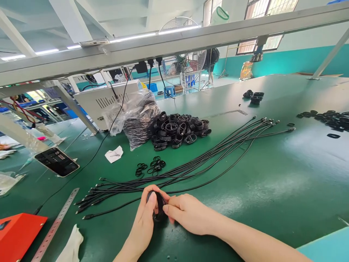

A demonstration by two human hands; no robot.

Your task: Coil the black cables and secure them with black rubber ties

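Observation:
Both hands meet low in the middle of the head view, over the green table (272, 189). My left hand (144, 222) wraps its fingers round a small coil of black cable (158, 208). My right hand (188, 213) pinches the same coil from the right. Just beyond them lies a bundle of straight black cables (191, 167), running from lower left to upper right. Small black rubber rings (151, 167) lie behind the bundle. A heap of finished black coils (178, 129) sits further back.
A clear plastic bag of coils (136, 116) stands by a white machine (106, 100). A phone (56, 161), a steel ruler (56, 223), an orange box (16, 234) and a white cloth (71, 247) lie at the left. More black parts (329, 120) sit at the right.

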